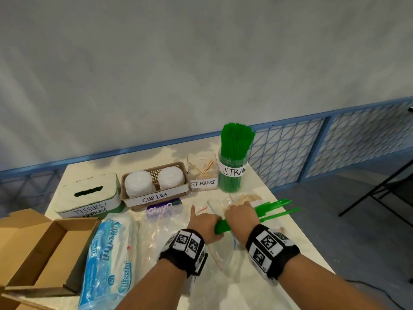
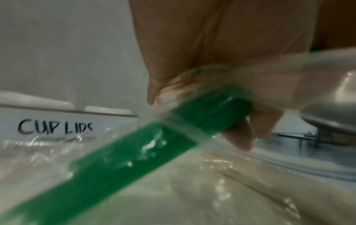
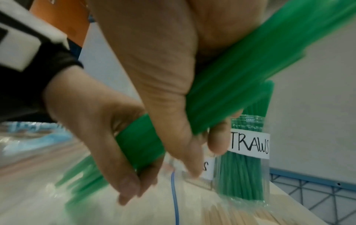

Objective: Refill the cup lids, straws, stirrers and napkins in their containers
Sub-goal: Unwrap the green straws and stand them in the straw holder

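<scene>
Gripping one straw bundle, both hands work near table's right edge.

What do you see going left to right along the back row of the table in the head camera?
White tissue box labelled TISSUES/NAPKINS → brown basket of white cup lids → clear stirrers box → clear jar of green straws.

Both my forearms bare, no sleeves. Black fabric band on each wrist: left wristband, right wristband. Each carries white blocky tiles printed with black square fiducial codes, several per band, small digits under some.
</scene>
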The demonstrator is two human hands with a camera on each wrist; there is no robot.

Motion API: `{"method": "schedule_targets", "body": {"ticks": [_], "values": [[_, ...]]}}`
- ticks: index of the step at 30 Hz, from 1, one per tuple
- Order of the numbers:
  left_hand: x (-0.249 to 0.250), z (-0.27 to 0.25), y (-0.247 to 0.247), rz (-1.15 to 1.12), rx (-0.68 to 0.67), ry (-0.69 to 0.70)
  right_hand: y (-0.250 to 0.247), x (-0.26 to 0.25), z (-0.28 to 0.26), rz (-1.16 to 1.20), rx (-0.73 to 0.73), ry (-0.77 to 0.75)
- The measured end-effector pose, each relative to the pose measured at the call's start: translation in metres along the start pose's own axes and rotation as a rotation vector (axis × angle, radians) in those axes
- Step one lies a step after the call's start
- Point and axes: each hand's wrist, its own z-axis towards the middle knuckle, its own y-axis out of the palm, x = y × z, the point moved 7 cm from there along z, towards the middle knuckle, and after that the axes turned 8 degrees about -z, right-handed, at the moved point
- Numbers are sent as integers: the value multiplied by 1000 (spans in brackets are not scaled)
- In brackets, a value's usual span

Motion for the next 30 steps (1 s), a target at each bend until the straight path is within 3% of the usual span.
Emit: {"method": "schedule_targets", "body": {"ticks": [2, 4, 7, 9, 10, 11, 14, 16, 19, 22, 30], "values": [[-4, 2, 3, -39, 43, -21, -16, 6, -7, 109, 212, 43], [-10, 3, 4, -89, 67, -47, -34, 23, -23, 273, 555, 164], [-19, 4, -4, -186, 108, -73, -45, 62, -75, 740, 1172, 405], [-23, 3, -11, -267, 134, -72, -26, 83, -96, 1080, 1368, 577], [-25, 2, -13, -301, 143, -67, -10, 87, -91, 1277, 1316, 648], [-25, 2, -15, -325, 147, -62, 7, 85, -76, 1514, 1152, 653], [-25, 1, -17, -361, 163, -52, 31, 39, -19, 2009, 483, 337], [-23, 0, -17, -369, 175, -46, 28, 14, 1, 2107, 306, 156], [-21, -1, -17, -369, 206, -39, 22, 1, 21, 2158, 282, 112], [-21, 1, -18, -317, 227, -56, 22, 2, 30, 2212, 335, 238], [-40, 0, -6, -262, 226, -149, -13, 53, 8, 2265, 704, 305]]}}
